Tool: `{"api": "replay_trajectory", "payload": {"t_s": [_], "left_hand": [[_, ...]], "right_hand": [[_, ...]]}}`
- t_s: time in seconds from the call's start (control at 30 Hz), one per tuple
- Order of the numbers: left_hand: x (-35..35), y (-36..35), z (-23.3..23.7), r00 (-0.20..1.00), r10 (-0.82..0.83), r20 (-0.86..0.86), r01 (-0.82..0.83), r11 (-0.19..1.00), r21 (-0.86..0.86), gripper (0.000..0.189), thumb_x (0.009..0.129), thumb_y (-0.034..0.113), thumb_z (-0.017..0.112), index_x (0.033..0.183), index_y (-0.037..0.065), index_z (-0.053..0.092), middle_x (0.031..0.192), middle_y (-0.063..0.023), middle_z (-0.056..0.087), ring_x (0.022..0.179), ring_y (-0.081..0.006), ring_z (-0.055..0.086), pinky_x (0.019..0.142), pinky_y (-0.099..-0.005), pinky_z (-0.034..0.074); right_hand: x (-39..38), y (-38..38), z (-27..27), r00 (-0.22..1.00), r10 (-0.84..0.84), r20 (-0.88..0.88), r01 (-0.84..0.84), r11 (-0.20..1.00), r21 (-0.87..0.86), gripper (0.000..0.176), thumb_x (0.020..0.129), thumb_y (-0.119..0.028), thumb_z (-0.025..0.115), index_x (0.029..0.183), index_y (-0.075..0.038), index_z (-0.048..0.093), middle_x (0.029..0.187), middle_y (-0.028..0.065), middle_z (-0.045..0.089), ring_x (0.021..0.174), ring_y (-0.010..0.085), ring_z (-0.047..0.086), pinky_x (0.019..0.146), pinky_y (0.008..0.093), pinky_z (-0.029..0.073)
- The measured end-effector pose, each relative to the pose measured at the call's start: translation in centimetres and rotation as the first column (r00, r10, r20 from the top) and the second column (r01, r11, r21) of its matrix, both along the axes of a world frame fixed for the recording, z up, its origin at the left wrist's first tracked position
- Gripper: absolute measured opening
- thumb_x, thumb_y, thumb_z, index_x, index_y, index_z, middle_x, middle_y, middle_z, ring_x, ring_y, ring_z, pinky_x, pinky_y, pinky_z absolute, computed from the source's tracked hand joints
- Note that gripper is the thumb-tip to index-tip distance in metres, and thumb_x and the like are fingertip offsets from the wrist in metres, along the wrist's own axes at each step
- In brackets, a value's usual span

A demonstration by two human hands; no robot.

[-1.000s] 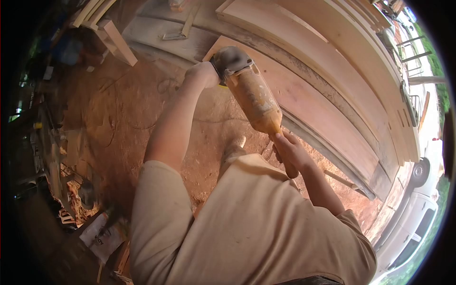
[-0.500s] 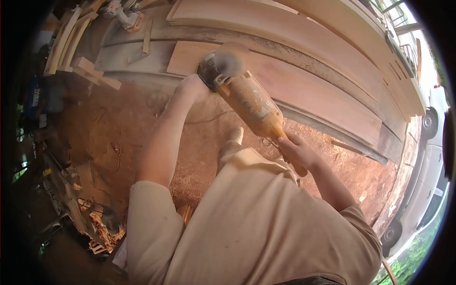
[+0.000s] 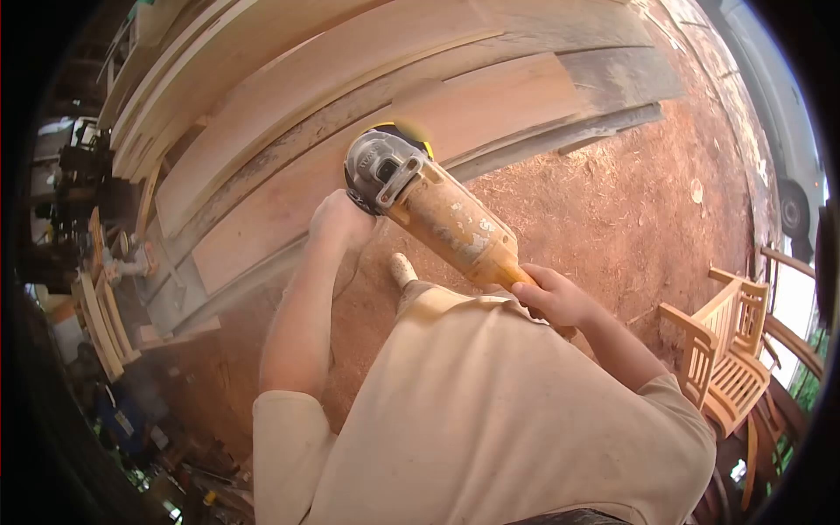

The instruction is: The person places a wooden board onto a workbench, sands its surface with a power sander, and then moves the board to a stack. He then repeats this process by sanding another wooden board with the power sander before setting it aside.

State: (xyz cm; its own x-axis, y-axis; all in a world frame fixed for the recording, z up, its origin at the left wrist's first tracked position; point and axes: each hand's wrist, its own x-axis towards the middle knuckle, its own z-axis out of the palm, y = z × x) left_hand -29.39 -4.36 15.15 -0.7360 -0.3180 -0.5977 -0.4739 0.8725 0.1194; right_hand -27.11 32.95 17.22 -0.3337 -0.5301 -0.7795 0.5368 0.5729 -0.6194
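A worn yellow angle grinder [image 3: 451, 214] with a grey metal head lies across the view over a reddish wooden plank [image 3: 499, 101]. Its disc [image 3: 405, 131], dark with a yellow rim, shows partly behind the head and overlaps the plank. My left hand [image 3: 343, 223] is closed beside the grinder's head, its fingers mostly hidden under the tool. My right hand [image 3: 549, 296] wraps around the rear handle, close in front of my shirt. Chipped paint and pale dust mark the grinder's body.
Several long boards [image 3: 350, 66] lie beyond the plank. A cordless drill [image 3: 131, 262] sits at the left near stacked wood strips [image 3: 103, 324]. Wood shavings cover the reddish ground [image 3: 560, 206]. At right stand a slatted wooden chair [image 3: 722, 350] and a parked vehicle [image 3: 792, 210].
My view has turned toward the right, bringing the wooden chair into sight. The grinder now lies further right along the plank, its head tipped flatter; both hands keep their hold.
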Motion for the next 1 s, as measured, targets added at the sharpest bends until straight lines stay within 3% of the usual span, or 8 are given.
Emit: {"api": "replay_trajectory", "payload": {"t_s": [0.13, 0.23, 0.3, 0.43, 0.5, 0.57, 0.67, 1.0], "left_hand": [[-6.7, 6.9, -1.0, 0.984, -0.176, 0.002, 0.176, 0.984, -0.03, 0.037, 0.088, 0.037, 0.067, 0.108, 0.007, 0.078, 0.114, -0.0222, 0.073, 0.112, -0.0401, 0.068, 0.095, -0.0477, 0.056], [-10.7, 11.0, 0.0, 0.983, -0.183, 0.01, 0.183, 0.983, 0.028, 0.036, 0.088, 0.037, 0.067, 0.108, 0.008, 0.078, 0.113, -0.0213, 0.074, 0.111, -0.0396, 0.069, 0.094, -0.0476, 0.056], [-13.2, 15.2, 1.1, 0.977, -0.211, -0.031, 0.212, 0.977, 0.037, 0.031, 0.086, 0.028, 0.068, 0.106, 0.005, 0.077, 0.109, -0.0221, 0.074, 0.109, -0.0399, 0.069, 0.092, -0.0489, 0.056], [-16.9, 20.5, 2.3, 0.902, -0.415, -0.119, 0.424, 0.903, 0.067, 0.041, 0.089, 0.04, 0.065, 0.108, 0.006, 0.078, 0.113, -0.023, 0.073, 0.11, -0.0398, 0.069, 0.092, -0.0486, 0.057], [-19.0, 21.8, 0.1, 0.881, -0.446, -0.158, 0.456, 0.889, 0.035, 0.048, 0.089, 0.047, 0.064, 0.113, 0.008, 0.077, 0.118, -0.0204, 0.073, 0.113, -0.0379, 0.069, 0.094, -0.0474, 0.057], [-20.8, 23.4, 0.3, 0.877, -0.466, -0.113, 0.472, 0.881, 0.033, 0.039, 0.091, 0.034, 0.065, 0.114, 0.005, 0.076, 0.12, -0.0192, 0.074, 0.116, -0.0359, 0.07, 0.097, -0.045, 0.057], [-23.3, 24.7, -0.6, 0.867, -0.482, -0.124, 0.488, 0.873, 0.022, 0.035, 0.089, 0.029, 0.068, 0.114, 0.005, 0.077, 0.12, -0.0186, 0.074, 0.116, -0.0333, 0.071, 0.097, -0.0434, 0.057], [-22.3, 24.5, 0.1, 0.835, -0.517, -0.185, 0.525, 0.851, -0.008, 0.03, 0.086, 0.021, 0.069, 0.111, 0.006, 0.078, 0.122, -0.0175, 0.074, 0.117, -0.032, 0.071, 0.097, -0.0422, 0.057]], "right_hand": [[-0.5, 6.6, -0.7, 0.988, -0.154, 0.013, 0.155, 0.988, -0.028, 0.044, 0.103, -0.038, 0.058, 0.129, -0.002, 0.059, 0.095, 0.0019, 0.058, 0.083, 0.0126, 0.057, 0.074, 0.0306, 0.05], [0.0, 9.3, -1.2, 0.965, -0.263, -0.008, 0.262, 0.964, -0.047, 0.043, 0.103, -0.037, 0.057, 0.129, -0.002, 0.059, 0.093, 0.0021, 0.057, 0.081, 0.0127, 0.056, 0.072, 0.0311, 0.05], [0.2, 11.7, -1.9, 0.919, -0.394, -0.01, 0.393, 0.917, -0.073, 0.041, 0.104, -0.035, 0.056, 0.127, -0.002, 0.059, 0.092, 0.0018, 0.057, 0.078, 0.0122, 0.056, 0.07, 0.0318, 0.051], [0.4, 14.6, -2.6, 0.859, -0.51, -0.035, 0.505, 0.857, -0.104, 0.038, 0.105, -0.034, 0.055, 0.124, -0.002, 0.058, 0.09, 0.0009, 0.056, 0.073, 0.0115, 0.055, 0.066, 0.0309, 0.05], [0.3, 15.0, -2.7, 0.809, -0.587, -0.026, 0.581, 0.805, -0.12, 0.038, 0.106, -0.036, 0.055, 0.124, -0.003, 0.058, 0.088, 0.002, 0.055, 0.07, 0.0114, 0.055, 0.063, 0.0309, 0.05], [0.0, 15.3, -2.7, 0.789, -0.613, -0.05, 0.605, 0.788, -0.111, 0.035, 0.106, -0.036, 0.055, 0.115, -0.003, 0.058, 0.088, 0.003, 0.057, 0.069, 0.0123, 0.057, 0.062, 0.0315, 0.05], [-0.9, 14.8, -1.7, 0.765, -0.637, -0.1, 0.63, 0.771, -0.092, 0.034, 0.107, -0.037, 0.053, 0.114, -0.003, 0.058, 0.087, 0.003, 0.057, 0.069, 0.0129, 0.057, 0.062, 0.0323, 0.05], [1.2, 12.0, -3.2, 0.716, -0.698, -0.015, 0.696, 0.715, -0.073, 0.035, 0.109, -0.036, 0.048, 0.123, -0.004, 0.054, 0.092, 0.0057, 0.057, 0.071, 0.0162, 0.059, 0.065, 0.0337, 0.053]]}}
